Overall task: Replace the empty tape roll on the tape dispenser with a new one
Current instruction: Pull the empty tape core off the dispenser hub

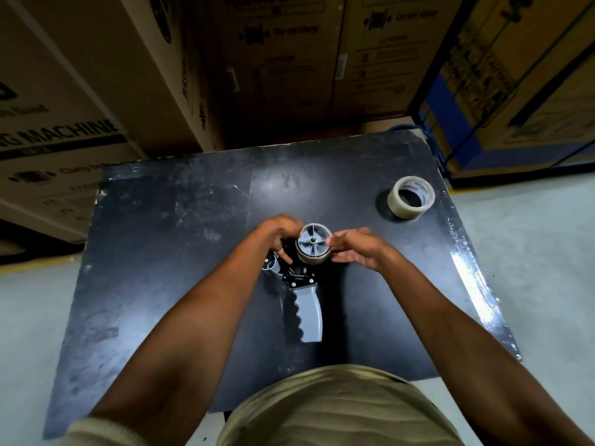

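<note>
Grey tape dispenser (306, 304) lies below my hands; left hand (279, 235) and right hand (355, 249) pinch its empty roll (314, 251).

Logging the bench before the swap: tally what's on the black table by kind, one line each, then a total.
Tape dispensers: 1, the grey-handled tape dispenser, with the left hand and right hand at the empty core on its hub.
Full tape rolls: 1, the clear tape roll lying apart at the table's far right.
Total: 2
</note>
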{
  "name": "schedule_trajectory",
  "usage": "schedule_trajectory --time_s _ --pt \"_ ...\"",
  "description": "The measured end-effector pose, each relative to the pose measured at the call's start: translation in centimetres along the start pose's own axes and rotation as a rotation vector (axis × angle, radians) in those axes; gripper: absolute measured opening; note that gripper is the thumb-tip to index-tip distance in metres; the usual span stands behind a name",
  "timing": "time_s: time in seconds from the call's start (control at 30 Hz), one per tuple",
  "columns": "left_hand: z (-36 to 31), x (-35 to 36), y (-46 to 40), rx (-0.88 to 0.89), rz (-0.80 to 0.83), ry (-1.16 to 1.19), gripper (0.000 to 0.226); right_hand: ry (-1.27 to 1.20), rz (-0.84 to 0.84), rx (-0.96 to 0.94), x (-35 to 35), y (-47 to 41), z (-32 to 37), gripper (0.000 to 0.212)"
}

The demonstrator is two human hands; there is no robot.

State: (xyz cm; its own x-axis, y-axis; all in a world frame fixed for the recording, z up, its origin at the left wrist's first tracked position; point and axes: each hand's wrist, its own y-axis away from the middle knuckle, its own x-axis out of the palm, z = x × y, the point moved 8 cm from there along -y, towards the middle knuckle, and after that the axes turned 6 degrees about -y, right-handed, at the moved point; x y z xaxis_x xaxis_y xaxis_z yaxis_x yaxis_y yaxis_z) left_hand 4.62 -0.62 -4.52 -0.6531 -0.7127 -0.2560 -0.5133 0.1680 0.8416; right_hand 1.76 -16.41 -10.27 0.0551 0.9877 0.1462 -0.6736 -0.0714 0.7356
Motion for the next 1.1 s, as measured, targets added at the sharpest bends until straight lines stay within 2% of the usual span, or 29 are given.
schedule_trajectory --time_s 0.1,0.23,0.43,0.53,0.63,0.73,0.83,0.93,1.1 --pt "0.0 0.0 -0.2 -0.017 -0.003 0.004 0.022 0.014 -0.007 -0.015 -0.1 -0.2 0.0 0.033" --pt "0.1 -0.3 -0.6 -0.021 -0.017 0.017 0.013 0.004 -0.016 -0.029 -0.2 -0.2 -0.1 0.032" --pt "0.2 -0.6 -0.3 0.002 -0.073 0.092 0.015 0.021 -0.071 -0.044 -0.3 0.1 0.4 0.031" --pt "0.4 -0.6 -0.4 0.031 -0.113 0.128 0.03 0.063 -0.103 -0.062 0.0 0.2 0.6 0.022" --pt "0.6 -0.6 -0.5 0.069 -0.162 0.143 0.04 0.188 -0.174 -0.09 -0.2 -0.1 0.7 0.014" --pt "0.6 -0.6 -0.3 0.111 -0.192 0.128 0.025 0.337 -0.264 -0.14 -0.3 -0.4 1.1 0.027" --pt "0.6 -0.7 -0.3 0.144 -0.259 0.06 0.02 0.47 -0.31 -0.207 0.1 -0.3 1.9 0.041" --pt "0.3 -0.7 0.1 0.18 -0.319 0.03 0.02 0.575 -0.368 -0.246 0.2 -0.3 2.4 0.03" --pt "0.4 -1.3 0.7 0.161 -0.374 0.01 0.023 0.624 -0.409 -0.31 0.2 -0.3 2.6 0.028"
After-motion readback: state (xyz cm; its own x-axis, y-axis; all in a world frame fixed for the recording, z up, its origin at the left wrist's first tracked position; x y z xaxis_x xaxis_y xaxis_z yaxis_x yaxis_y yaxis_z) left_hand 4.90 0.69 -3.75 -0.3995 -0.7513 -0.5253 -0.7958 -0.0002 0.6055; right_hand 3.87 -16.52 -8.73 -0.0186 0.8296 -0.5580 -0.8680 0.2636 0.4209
